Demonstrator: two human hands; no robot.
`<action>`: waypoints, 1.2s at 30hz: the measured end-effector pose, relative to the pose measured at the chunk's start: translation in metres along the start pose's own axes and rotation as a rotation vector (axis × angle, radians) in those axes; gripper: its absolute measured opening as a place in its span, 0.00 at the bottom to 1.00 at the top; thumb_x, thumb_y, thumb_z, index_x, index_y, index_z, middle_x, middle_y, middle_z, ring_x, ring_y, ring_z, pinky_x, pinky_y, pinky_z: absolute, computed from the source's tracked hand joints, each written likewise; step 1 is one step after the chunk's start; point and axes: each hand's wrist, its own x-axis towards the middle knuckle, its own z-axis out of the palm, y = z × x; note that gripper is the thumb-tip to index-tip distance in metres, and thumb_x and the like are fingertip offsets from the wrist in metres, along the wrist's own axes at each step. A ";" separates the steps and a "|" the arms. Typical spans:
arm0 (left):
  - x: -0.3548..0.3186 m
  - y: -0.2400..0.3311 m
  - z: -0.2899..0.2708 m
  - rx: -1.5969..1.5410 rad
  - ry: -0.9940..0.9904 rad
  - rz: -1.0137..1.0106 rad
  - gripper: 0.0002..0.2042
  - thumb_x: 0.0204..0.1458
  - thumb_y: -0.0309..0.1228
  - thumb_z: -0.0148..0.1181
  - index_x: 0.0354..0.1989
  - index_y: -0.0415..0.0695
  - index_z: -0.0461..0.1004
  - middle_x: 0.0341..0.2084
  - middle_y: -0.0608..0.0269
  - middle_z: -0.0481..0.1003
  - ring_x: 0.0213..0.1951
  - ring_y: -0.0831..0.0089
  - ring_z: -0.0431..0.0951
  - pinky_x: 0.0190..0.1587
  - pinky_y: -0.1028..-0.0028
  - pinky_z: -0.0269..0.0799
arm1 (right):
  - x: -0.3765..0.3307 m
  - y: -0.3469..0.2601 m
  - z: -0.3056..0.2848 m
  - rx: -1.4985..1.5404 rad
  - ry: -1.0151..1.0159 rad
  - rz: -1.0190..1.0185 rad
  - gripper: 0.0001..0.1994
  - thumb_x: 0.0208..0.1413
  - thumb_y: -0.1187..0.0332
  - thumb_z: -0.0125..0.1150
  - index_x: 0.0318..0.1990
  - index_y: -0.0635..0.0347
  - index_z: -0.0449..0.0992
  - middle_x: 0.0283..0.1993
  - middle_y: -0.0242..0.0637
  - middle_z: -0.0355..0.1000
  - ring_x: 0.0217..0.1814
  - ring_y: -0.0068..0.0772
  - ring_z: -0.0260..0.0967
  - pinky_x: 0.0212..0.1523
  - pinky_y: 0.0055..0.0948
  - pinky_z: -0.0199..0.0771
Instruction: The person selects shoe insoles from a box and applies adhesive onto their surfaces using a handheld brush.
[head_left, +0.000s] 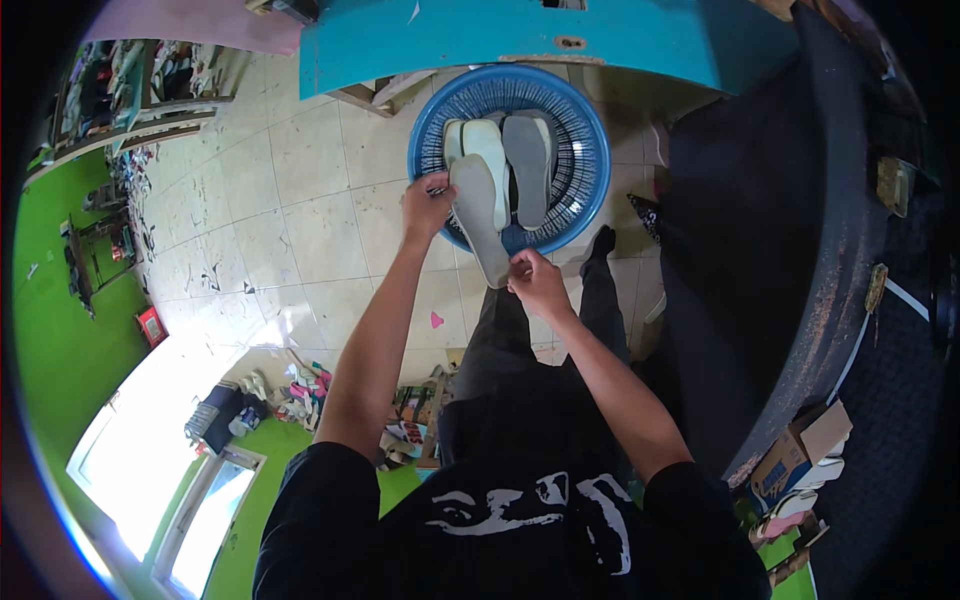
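Note:
A grey shoe sole is held between my two hands over the near left part of a round blue plastic basket. My left hand grips its left edge near the wide end. My right hand pinches the narrow end, close to my legs. Inside the basket lie more soles: a cream one, partly hidden behind the held sole, and a grey one to its right, with other pale soles stacked beneath.
The basket stands on a tiled floor with scraps scattered at left. Beyond it is a turquoise table. Black cloth hangs at the right. A cardboard box sits at lower right, and a shelf of materials stands at upper left.

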 end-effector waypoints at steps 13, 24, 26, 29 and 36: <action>0.075 0.030 -0.005 0.407 0.016 0.244 0.13 0.47 0.27 0.72 0.42 0.42 0.84 0.37 0.54 0.86 0.39 0.56 0.87 0.47 0.62 0.83 | 0.094 -0.027 0.066 -0.072 -0.080 0.239 0.20 0.53 0.55 0.77 0.39 0.65 0.83 0.37 0.46 0.85 0.42 0.43 0.86 0.45 0.39 0.83; 0.083 0.034 -0.006 0.619 -0.112 0.322 0.23 0.49 0.25 0.71 0.56 0.40 0.80 0.53 0.44 0.80 0.52 0.47 0.83 0.57 0.56 0.80 | 0.127 -0.013 0.081 -0.317 0.159 -0.043 0.23 0.51 0.57 0.80 0.48 0.65 0.82 0.49 0.52 0.81 0.53 0.55 0.80 0.55 0.44 0.81; 0.079 0.029 -0.005 0.642 -0.125 0.369 0.26 0.49 0.24 0.70 0.61 0.39 0.78 0.55 0.42 0.79 0.56 0.44 0.81 0.60 0.55 0.79 | 0.127 -0.006 0.084 -0.342 0.144 -0.034 0.24 0.51 0.57 0.80 0.50 0.64 0.82 0.51 0.53 0.79 0.54 0.56 0.79 0.56 0.45 0.80; 0.065 0.024 -0.010 0.655 -0.190 0.322 0.33 0.47 0.24 0.71 0.67 0.38 0.72 0.59 0.38 0.76 0.60 0.41 0.78 0.63 0.54 0.77 | 0.118 -0.013 0.073 -0.382 0.074 -0.039 0.26 0.53 0.55 0.78 0.53 0.64 0.80 0.51 0.55 0.78 0.55 0.58 0.78 0.58 0.48 0.79; -0.005 0.052 -0.015 0.533 -0.169 0.379 0.34 0.47 0.24 0.73 0.67 0.44 0.72 0.64 0.42 0.73 0.66 0.43 0.73 0.68 0.58 0.72 | 0.074 -0.027 0.019 -0.313 -0.054 -0.176 0.21 0.58 0.55 0.74 0.50 0.61 0.82 0.44 0.50 0.80 0.48 0.53 0.81 0.54 0.44 0.81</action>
